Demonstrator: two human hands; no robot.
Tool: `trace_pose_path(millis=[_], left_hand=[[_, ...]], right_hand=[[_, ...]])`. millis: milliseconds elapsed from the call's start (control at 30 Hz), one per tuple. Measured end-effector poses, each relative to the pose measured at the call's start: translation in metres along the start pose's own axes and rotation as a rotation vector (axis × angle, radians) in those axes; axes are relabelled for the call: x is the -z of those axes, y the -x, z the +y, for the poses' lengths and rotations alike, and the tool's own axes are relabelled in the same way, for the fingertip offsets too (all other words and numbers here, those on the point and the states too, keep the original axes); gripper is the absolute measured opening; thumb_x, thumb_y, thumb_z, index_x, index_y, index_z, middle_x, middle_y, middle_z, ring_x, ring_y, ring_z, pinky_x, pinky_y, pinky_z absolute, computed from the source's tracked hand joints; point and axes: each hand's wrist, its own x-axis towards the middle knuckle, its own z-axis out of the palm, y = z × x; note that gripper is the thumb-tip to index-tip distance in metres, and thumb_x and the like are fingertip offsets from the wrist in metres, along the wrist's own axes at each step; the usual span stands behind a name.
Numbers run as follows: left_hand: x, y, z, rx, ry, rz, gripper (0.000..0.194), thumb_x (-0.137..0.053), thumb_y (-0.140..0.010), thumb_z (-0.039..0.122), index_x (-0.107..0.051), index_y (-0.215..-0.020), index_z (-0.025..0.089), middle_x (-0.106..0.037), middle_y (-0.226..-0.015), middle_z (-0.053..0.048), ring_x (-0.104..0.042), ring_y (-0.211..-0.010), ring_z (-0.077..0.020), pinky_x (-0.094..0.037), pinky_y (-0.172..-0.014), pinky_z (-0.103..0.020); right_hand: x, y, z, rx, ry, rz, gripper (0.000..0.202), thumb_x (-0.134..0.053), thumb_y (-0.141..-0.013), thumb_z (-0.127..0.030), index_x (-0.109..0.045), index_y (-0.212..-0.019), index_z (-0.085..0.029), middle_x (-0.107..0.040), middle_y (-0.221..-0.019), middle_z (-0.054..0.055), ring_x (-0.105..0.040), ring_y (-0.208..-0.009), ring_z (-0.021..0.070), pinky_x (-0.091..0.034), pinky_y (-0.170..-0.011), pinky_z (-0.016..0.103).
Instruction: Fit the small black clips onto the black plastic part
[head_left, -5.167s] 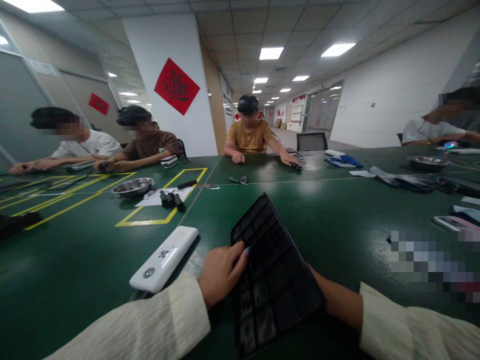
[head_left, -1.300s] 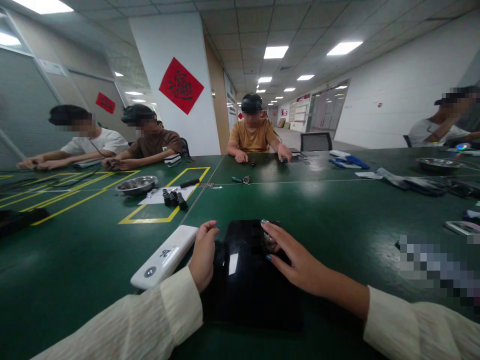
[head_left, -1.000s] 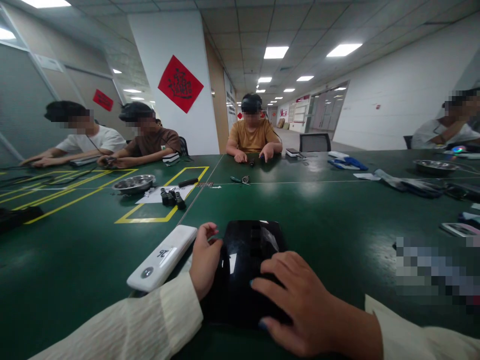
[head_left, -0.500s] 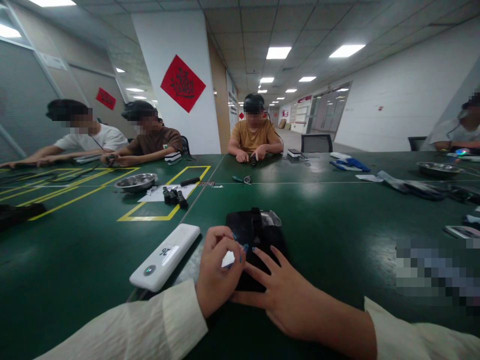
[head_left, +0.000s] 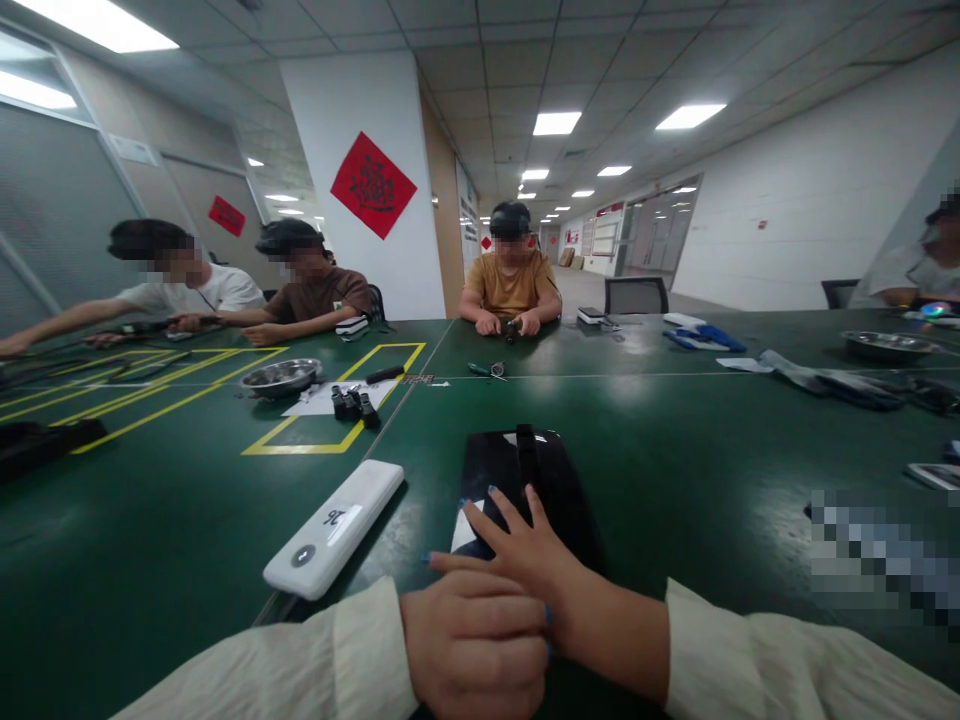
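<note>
On the table in front of me lies a dark, glossy flat object (head_left: 559, 475) with a black strap across it and a white patch at its left side. I cannot tell its kind. My right hand (head_left: 525, 550) is over it, fingers spread, with nothing visible in them. Below, my left hand (head_left: 480, 640) is closed, its fingers curled and the blue-nailed tips at the right wrist. What those fingers hold, if anything, is hidden. Left of both hands rests a white power bank (head_left: 337, 530) marked 26.
Black clips (head_left: 354, 405) lie on white paper within a yellow tape outline, beside a metal bowl (head_left: 281, 377). Pliers (head_left: 487, 370) are further back. At right are a cloth (head_left: 810, 375) and another bowl (head_left: 889, 346). Other people sit around the green table (head_left: 675, 450).
My left hand has moved down from the dark object to my right wrist, its pinch now a curl. The right hand has shifted left and slightly up. Clear plastic on the object no longer shows distinctly.
</note>
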Motion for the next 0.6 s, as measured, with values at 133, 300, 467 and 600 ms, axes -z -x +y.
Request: trace_pose_path(millis=[133, 300, 467, 600], left_hand=[[0.019, -0.031, -0.004, -0.502, 0.019, -0.284, 0.018, -0.049, -0.081, 0.018, -0.064, -0.087, 0.026, -0.071, -0.078, -0.005, -0.068, -0.073, -0.0181, -0.055, -0.074, -0.029], [0.026, -0.053, 0.003, -0.659, -0.025, -0.208, 0.013, -0.044, -0.087, 0.016, -0.057, -0.088, 0.016, -0.069, -0.074, -0.008, -0.066, -0.072, -0.0153, -0.054, -0.073, -0.024], [0.021, -0.054, -0.001, -0.631, 0.058, -0.192, 0.013, -0.044, -0.09, 0.02, -0.054, -0.086, 0.013, -0.067, -0.088, -0.01, -0.065, -0.083, -0.0129, -0.051, -0.074, -0.018], [0.022, -0.055, -0.007, -0.461, 0.117, -0.28, 0.021, -0.039, -0.093, 0.02, -0.052, -0.077, 0.015, -0.063, -0.084, -0.005, -0.062, -0.092, -0.0125, -0.051, -0.077, -0.019]], right_hand=[[0.015, 0.014, 0.013, -0.075, -0.023, 0.01, 0.046, -0.049, -0.083, -0.042, -0.042, -0.128, -0.034, -0.027, -0.145, 0.013, -0.023, -0.129, 0.0462, -0.015, -0.089, 0.076], [0.029, 0.035, 0.037, -0.358, -0.025, -0.03, 0.051, -0.042, -0.083, -0.057, -0.051, -0.118, -0.022, -0.036, -0.137, 0.021, -0.025, -0.128, 0.0446, -0.02, -0.095, 0.067], [0.027, 0.052, 0.075, -0.637, 0.069, -0.046, 0.04, -0.038, -0.087, -0.036, -0.048, -0.122, -0.018, -0.038, -0.132, 0.018, -0.032, -0.127, 0.0343, -0.027, -0.099, 0.056], [0.025, 0.067, 0.109, -0.838, 0.089, -0.071, 0.053, -0.04, -0.085, -0.035, -0.035, -0.135, -0.019, -0.039, -0.129, 0.021, -0.035, -0.123, 0.0377, -0.031, -0.093, 0.057]])
